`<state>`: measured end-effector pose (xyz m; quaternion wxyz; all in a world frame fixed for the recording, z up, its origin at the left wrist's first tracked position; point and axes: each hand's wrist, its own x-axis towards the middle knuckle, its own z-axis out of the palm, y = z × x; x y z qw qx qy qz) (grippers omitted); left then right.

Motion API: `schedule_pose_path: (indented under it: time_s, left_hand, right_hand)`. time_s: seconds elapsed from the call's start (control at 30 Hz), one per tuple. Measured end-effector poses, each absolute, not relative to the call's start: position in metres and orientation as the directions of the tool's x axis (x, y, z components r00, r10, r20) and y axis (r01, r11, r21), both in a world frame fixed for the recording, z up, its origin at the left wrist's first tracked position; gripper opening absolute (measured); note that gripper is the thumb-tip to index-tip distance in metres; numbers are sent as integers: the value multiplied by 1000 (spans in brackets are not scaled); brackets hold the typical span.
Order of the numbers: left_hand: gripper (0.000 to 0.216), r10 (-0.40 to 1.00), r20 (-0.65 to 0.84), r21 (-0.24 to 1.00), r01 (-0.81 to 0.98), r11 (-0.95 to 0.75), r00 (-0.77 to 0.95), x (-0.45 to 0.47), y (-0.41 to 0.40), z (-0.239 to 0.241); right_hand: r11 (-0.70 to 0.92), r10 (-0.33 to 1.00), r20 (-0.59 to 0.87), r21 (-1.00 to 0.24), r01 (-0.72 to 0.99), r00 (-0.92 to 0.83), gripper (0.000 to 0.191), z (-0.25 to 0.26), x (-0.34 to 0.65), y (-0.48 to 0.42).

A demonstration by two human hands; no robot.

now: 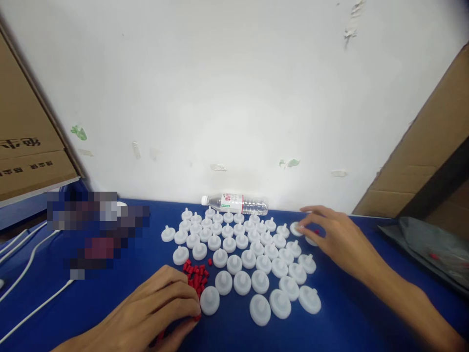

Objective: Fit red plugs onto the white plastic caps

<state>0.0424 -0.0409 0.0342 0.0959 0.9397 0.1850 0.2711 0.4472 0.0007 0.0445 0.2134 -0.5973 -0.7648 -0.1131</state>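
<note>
My left hand (164, 305) is low in the head view, fingers curled together with a small red cap (197, 318) at the fingertips. More red lies partly hidden under that hand. Beside it is a loose pile of small red caps (197, 279). My right hand (331, 232) reaches in from the right, its fingertips on the stem of a white plastic disc (295, 229). Under those fingers sits another white disc (311, 239), with a bit of red beside it, partly covered. Many white discs with upright stems (242, 283) spread over the blue tabletop between my hands.
A clear plastic bottle (236, 204) lies on its side by the white wall (234, 107). Cardboard stands at left (29, 117) and right (414, 166). White cables (31, 256) and a blurred-out patch (102, 234) are at left, a grey plastic bag (432, 249) at right.
</note>
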Motion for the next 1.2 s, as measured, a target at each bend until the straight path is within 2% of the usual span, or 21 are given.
schedule_pose_path:
  time_s: [0.13, 0.2, 0.3, 0.43, 0.6, 0.7, 0.8, 0.93, 1.2]
  left_hand:
    - [31, 376, 544, 257, 277, -926, 750, 42, -41, 35]
    - [31, 382, 551, 249, 291, -924, 742, 40, -40, 35]
    - [32, 393, 544, 217, 328, -919, 742, 36, -37, 32]
    - [32, 401, 546, 197, 353, -915, 736, 33, -34, 28]
    - [29, 391, 568, 194, 344, -919, 724, 34, -35, 28]
    - [30, 381, 563, 191, 334, -923, 733, 34, -36, 28]
    - [31, 375, 550, 192, 323, -926, 746, 33, -35, 26]
    - [31, 377, 544, 208, 315, -926, 750, 34, -36, 25]
    - [22, 295, 604, 121, 281, -952, 740, 43, -40, 32]
  right_hand:
    - [275, 775, 621, -158, 948, -121, 26, 54, 435, -9]
    - [352, 751, 636, -158, 922, -178, 22, 57, 421, -15]
    - [531, 666, 651, -71, 844, -365, 13, 57, 389, -25]
    - [717, 526, 678, -29, 697, -513, 18, 49, 342, -41]
    - [792, 350, 739, 95, 603, -576, 13, 33, 305, -53]
    - [804, 403, 743, -9, 595, -534, 9, 27, 299, -54]
    - [804, 485, 689, -109, 585, -539, 27, 23, 298, -55]
    - [790, 505, 626, -59, 610, -594, 42, 21, 292, -58]
    - [818, 505, 619, -121, 563, -601, 40, 15, 286, -60]
